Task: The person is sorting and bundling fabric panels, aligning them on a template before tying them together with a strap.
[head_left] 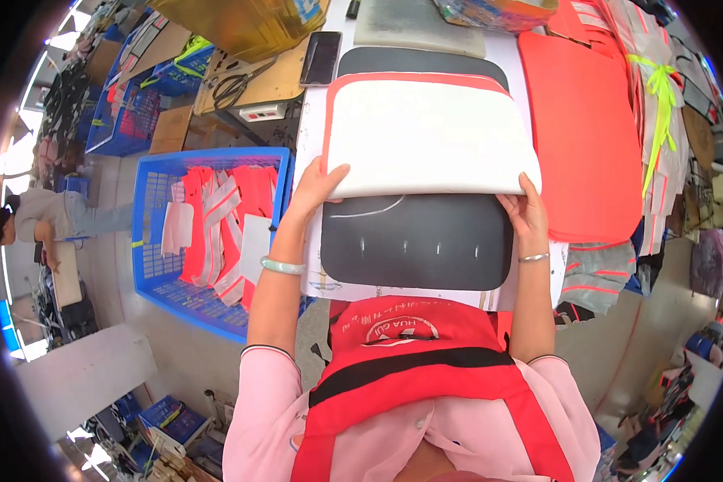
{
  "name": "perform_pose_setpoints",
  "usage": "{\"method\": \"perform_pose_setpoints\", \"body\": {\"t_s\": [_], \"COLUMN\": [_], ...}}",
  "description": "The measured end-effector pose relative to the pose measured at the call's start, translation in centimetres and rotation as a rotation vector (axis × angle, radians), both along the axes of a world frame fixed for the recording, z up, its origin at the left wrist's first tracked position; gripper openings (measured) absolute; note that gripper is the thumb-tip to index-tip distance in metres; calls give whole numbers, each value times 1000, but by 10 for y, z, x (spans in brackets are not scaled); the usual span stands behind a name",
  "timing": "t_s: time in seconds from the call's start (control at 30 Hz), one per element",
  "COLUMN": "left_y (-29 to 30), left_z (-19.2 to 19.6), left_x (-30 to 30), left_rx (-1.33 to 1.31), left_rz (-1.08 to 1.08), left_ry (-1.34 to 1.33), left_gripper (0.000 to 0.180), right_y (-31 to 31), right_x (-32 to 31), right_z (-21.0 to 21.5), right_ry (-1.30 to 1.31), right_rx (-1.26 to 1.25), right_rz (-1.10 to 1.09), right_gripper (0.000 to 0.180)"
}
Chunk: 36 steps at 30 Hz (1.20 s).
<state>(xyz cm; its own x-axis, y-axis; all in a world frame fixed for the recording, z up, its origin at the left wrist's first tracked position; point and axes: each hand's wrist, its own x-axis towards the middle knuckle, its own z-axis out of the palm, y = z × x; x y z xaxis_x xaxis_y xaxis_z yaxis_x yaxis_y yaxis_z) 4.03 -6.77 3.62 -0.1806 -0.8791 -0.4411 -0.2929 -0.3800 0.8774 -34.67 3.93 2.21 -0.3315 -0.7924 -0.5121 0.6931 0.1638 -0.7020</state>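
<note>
Both hands hold a white rounded panel (430, 132) by its near edge, with coral fabric (332, 104) showing along its far and left borders. My left hand (316, 189) grips the left near corner, thumb on top. At the right near corner, my right hand (527, 207) pinches the panel, its fingers partly underneath. Below lies a dark grey rounded board (418, 253) with several small slits and a pale curved line on it. Another dark grey edge (418, 63) shows just beyond the panel; the panel hides whether the two are one piece.
Coral fabric pieces (582, 153) are stacked at the right, beside a bundle tied with a yellow-green strip (659, 112). A blue crate (217, 321) of coral and silver pieces stands left. A phone (320, 59) and scissors (237, 84) lie at the far left. Another person (40, 217) is at far left.
</note>
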Motion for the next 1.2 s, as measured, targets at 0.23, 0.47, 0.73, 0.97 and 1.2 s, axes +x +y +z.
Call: {"method": "perform_pose_setpoints", "body": {"t_s": [0.23, 0.47, 0.73, 0.97, 1.2], "left_y": [10, -3, -8, -8, -10], "left_z": [26, -5, -24, -20, -22], "left_x": [-34, -115, -135, -131, -131], "left_rx": [-344, -1088, -965, -906, -884], "left_rz": [-141, -336, -392, -404, -390], "left_ry": [-813, -699, -665, -655, -605], "left_gripper": [71, 59, 58, 57, 55], "right_y": [34, 79, 57, 57, 52], "right_x": [-17, -64, -61, -56, -49], "right_z": [5, 34, 20, 1, -4], "right_ry": [195, 1755, 2108, 2180, 2229], "right_rx": [200, 95, 178, 235, 262], "right_rz": [168, 164, 424, 389, 347], "right_gripper": [41, 48, 79, 73, 68]}}
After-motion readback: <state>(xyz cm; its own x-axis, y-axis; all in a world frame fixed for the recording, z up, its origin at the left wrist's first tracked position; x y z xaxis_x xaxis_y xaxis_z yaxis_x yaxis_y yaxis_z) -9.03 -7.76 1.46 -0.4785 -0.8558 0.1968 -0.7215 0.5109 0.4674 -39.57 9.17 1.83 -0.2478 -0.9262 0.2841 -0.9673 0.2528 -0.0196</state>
